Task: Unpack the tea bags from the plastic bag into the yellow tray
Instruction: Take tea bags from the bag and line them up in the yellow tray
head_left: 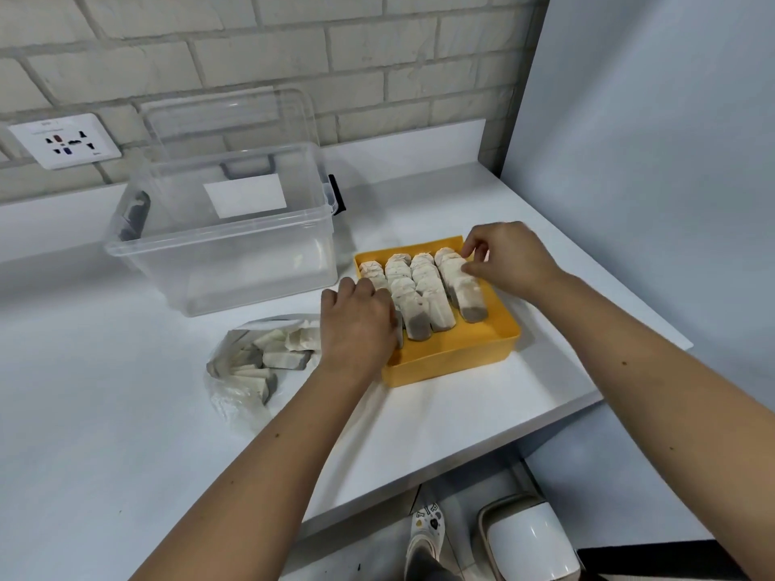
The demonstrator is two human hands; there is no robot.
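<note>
smooth counter [126,413], papery tea bags [423,287], yellow tray [457,362]

White counter [126,413] with three things on it.
A clear plastic box [218,253] stands in the upper left of the frame, at the back of the counter. A yellow tray [453,362] sits at centre right, close to the counter's right edge, filled with rows of tea bags [423,287]. A plastic bag [228,400] lies just left of the tray, below the box.
</note>
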